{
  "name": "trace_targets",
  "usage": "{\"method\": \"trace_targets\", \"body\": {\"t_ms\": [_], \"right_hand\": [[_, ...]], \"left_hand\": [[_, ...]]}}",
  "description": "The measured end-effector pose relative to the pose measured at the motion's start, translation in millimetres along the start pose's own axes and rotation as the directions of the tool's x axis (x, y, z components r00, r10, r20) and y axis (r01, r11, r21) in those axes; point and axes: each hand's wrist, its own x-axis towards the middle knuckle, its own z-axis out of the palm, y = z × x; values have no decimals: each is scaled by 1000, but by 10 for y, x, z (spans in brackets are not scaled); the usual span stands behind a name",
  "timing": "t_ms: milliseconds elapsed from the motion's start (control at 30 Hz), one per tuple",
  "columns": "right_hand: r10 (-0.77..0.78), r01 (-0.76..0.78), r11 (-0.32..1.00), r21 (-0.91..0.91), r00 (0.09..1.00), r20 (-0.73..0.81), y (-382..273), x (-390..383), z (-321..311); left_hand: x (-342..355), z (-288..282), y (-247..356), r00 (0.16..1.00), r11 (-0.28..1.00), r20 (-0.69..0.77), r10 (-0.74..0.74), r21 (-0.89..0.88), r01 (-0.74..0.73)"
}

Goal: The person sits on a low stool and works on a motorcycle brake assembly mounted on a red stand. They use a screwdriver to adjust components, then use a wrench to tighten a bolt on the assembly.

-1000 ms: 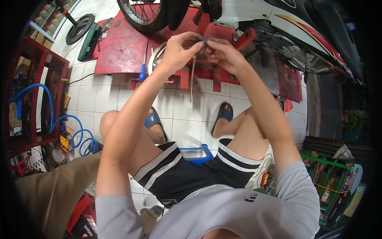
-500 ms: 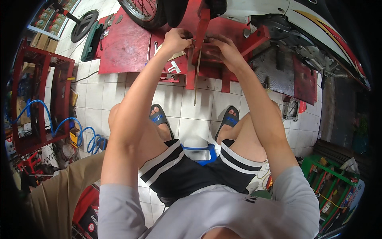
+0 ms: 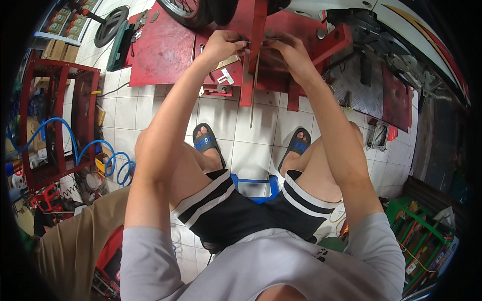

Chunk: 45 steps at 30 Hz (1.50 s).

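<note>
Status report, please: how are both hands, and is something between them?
Left hand left of the red post, right hand right of it. Finger grip unclear. Thin strip hangs beside the post. Post stands between hands.

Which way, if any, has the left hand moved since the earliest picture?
Yes, leftward against the red post: then the left hand met the right hand fingertip to fingertip; now the post stands between them.

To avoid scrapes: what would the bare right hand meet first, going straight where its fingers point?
The right hand would likely meet the upright red metal post first, though depth there is unclear.
</note>
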Motion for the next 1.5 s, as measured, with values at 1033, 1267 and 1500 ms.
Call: {"method": "trace_targets", "body": {"t_ms": [1033, 1267, 1500], "right_hand": [[-41, 41, 999, 15, 999, 9, 90, 26, -43], [-46, 46, 999, 11, 999, 0, 71, 10, -32], [-59, 59, 998, -26, 998, -2, 62, -19, -30]], "left_hand": [[82, 63, -82, 980, 975, -50, -195, -121, 188], [68, 40, -68, 988, 981, -30, -154, -125, 149], [37, 55, -56, 992, 981, -28, -121, -154, 115]]}}
